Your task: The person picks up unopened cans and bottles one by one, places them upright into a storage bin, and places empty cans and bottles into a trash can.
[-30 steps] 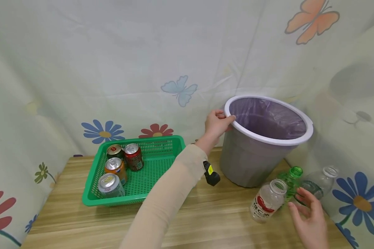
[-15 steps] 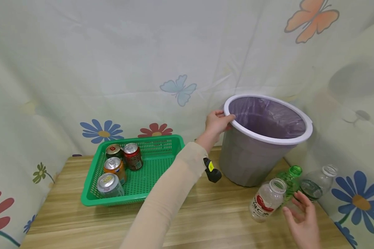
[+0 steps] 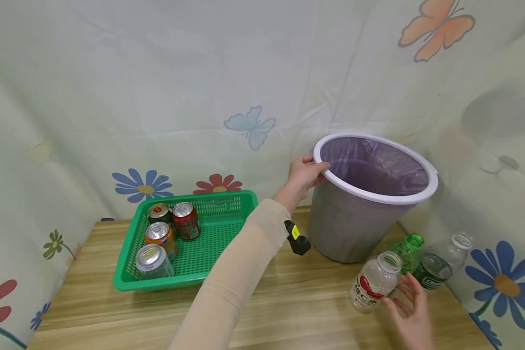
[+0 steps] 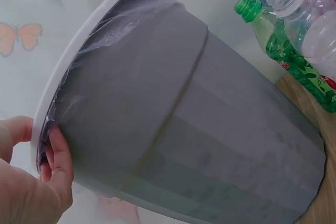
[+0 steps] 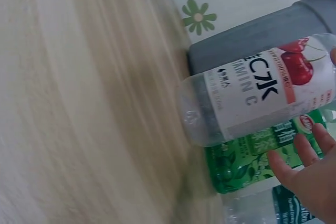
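Note:
My left hand [image 3: 303, 179] pinches the white rim [image 4: 73, 51] of a grey trash bin [image 3: 350, 228] at its left side, thumb outside and over the edge, fingers beneath. A thin purple liner [image 3: 376, 163] lines the bin. At the lower right my right hand [image 3: 410, 311] is beside a clear plastic bottle [image 3: 375, 282] with a cherry label, its fingers spread and slightly bent. In the right wrist view those fingers [image 5: 310, 148] overlap a green plastic bottle [image 5: 247, 156] behind the cherry one. Another clear bottle [image 3: 442, 262] with a dark green label stands farthest right. All three bottles are uncapped.
A green plastic basket [image 3: 218, 279] on the left of the wooden table [image 3: 306, 316] holds several drink cans [image 3: 159, 236] along its left side. Patterned cloth [image 3: 179, 73] encloses the table at back and sides. The bottles stand between bin and right-hand cloth.
My right hand has moved left, from in front of the dark-green-labelled bottle to beside the cherry-label bottle. My left hand keeps its grip on the rim; bin and bottles have stayed put.

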Tool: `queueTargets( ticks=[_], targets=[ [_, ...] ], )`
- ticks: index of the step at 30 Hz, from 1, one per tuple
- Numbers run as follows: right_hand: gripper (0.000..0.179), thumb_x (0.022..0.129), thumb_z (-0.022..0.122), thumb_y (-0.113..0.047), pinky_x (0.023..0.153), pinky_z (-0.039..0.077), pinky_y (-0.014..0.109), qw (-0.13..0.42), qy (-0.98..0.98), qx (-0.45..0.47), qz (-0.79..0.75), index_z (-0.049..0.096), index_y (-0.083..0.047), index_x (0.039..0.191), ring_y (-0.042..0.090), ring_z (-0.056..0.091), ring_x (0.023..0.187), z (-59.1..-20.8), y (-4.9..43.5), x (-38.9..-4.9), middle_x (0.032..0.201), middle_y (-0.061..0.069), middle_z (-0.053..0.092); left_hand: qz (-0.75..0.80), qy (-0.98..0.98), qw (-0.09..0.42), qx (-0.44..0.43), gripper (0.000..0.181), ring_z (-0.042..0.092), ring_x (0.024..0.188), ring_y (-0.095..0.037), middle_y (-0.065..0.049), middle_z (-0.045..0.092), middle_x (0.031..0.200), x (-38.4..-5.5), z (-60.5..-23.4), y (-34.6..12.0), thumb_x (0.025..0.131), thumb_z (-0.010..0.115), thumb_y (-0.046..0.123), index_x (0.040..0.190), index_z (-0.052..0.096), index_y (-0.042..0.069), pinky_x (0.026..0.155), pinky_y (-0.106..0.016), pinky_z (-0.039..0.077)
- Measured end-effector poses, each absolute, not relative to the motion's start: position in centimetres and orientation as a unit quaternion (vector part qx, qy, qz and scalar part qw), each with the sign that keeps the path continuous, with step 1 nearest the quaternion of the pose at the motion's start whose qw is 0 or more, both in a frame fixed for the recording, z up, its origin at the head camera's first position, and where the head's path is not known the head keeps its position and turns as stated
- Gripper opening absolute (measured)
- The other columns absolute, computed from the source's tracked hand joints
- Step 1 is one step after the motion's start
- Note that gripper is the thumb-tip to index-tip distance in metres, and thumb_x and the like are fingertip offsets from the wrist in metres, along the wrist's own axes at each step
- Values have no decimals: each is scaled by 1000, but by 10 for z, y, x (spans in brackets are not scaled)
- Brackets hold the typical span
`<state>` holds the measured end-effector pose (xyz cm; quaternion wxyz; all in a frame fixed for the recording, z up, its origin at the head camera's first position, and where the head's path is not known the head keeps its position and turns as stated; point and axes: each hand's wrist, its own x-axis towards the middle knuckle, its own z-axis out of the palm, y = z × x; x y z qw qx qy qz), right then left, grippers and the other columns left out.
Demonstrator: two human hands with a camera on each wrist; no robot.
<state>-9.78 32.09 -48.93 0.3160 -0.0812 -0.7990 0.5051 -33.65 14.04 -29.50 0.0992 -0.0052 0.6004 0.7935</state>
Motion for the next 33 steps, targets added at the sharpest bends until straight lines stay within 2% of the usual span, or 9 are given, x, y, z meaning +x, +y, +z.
queueTargets(
  ticks=[7, 15, 18, 21, 23, 25, 29, 33],
  targets=[
    [83, 74, 62, 19, 78, 38, 0, 286, -823, -86, 484, 19, 1, 143, -13, 34, 104, -499, 317, -100, 121, -24, 27, 795, 595, 117, -6, 39, 62, 72, -17, -5, 59, 86, -339, -296, 140, 78, 67, 1, 115, 56, -2, 71, -29, 55],
    [82, 79, 64, 10, 77, 35, -1, 257, -832, -111, 479, 16, -2, 144, -14, 30, 103, -504, 317, -103, 120, -24, 23, 792, 598, 125, -10, 40, 62, 72, -17, -6, 60, 87, -341, -296, 141, 78, 67, 2, 116, 56, -1, 72, -30, 55],
    [80, 80, 65, 7, 76, 35, -1, 248, -836, -120, 474, 17, -1, 143, -15, 29, 102, -504, 317, -105, 125, -12, 29, 792, 597, 129, -9, 40, 63, 73, -18, -7, 61, 87, -342, -296, 142, 79, 68, 2, 116, 56, -1, 72, -30, 55],
    [78, 81, 65, 5, 76, 33, -2, 238, -841, -126, 469, 17, 2, 142, -14, 28, 101, -503, 316, -107, 129, 9, 32, 794, 593, 133, -9, 40, 63, 74, -19, -8, 61, 88, -342, -296, 142, 79, 68, 1, 117, 56, -1, 73, -30, 55],
    [78, 81, 65, 3, 76, 31, -3, 230, -843, -124, 471, 15, 4, 142, -8, 32, 103, -502, 317, -109, 131, 20, 30, 794, 593, 135, -11, 40, 63, 73, -19, -8, 60, 88, -343, -296, 143, 79, 68, 1, 117, 55, 0, 73, -30, 55],
    [79, 82, 65, 1, 76, 30, -4, 220, -845, -128, 471, 14, 3, 142, 1, 36, 106, -502, 316, -110, 133, 23, 29, 794, 592, 135, -15, 41, 63, 73, -19, -8, 60, 88, -343, -296, 143, 79, 68, 1, 117, 55, 0, 73, -30, 55],
    [81, 83, 65, -2, 76, 28, -4, 200, -846, -134, 476, 10, 2, 143, 29, 38, 111, -502, 316, -113, 133, 25, 28, 794, 593, 131, -20, 41, 63, 72, -19, -7, 62, 88, -342, -296, 143, 78, 69, 1, 118, 55, 1, 72, -30, 55],
    [82, 85, 64, -6, 76, 27, -4, 178, -848, -140, 479, 7, 0, 144, 34, 36, 113, -502, 315, -115, 134, 25, 28, 792, 596, 134, -20, 43, 63, 73, -18, -8, 64, 90, -343, -296, 142, 79, 69, 2, 119, 54, 1, 73, -30, 55]
  ],
)
